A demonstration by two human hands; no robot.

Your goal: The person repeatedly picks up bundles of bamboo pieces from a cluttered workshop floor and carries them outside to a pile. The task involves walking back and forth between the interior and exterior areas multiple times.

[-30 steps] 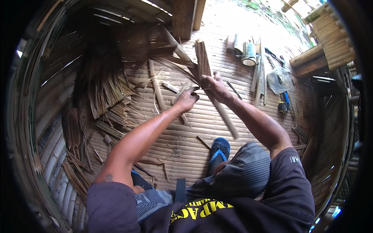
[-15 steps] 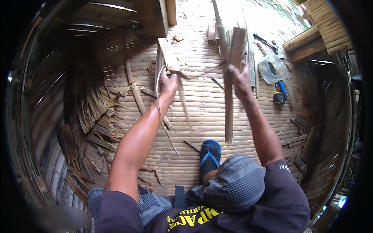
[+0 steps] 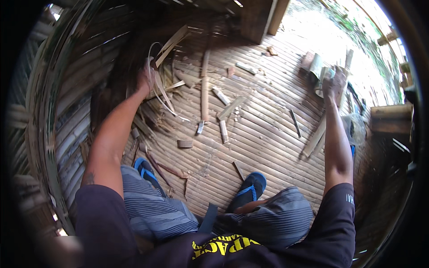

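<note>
At the far left, my left hand point(image 3: 144, 81) is closed around a bunch of thin pale wood strips point(image 3: 172, 43). A thin, light-coloured strand point(image 3: 166, 106) loops out from the bunch and hangs below it. My right hand point(image 3: 334, 82) reaches out to the far right, its fingers curled at a long wooden board point(image 3: 318, 133) that slants over the floor. Part of the board is hidden behind the hand and forearm. Just left of that hand lies a greenish split bamboo piece point(image 3: 315, 67).
Scraps of wood point(image 3: 231, 108) and a long narrow stick point(image 3: 205, 85) lie on the slatted bamboo floor point(image 3: 263, 143). A clear plastic bag point(image 3: 357, 127) sits at the right. A wooden post point(image 3: 258, 20) stands at the back, and a woven wall point(image 3: 76, 107) rises on the left.
My hands have spread apart: the left went left with the strips, the right moved right with the board, which is now lower, by the floor. The view has turned left.
</note>
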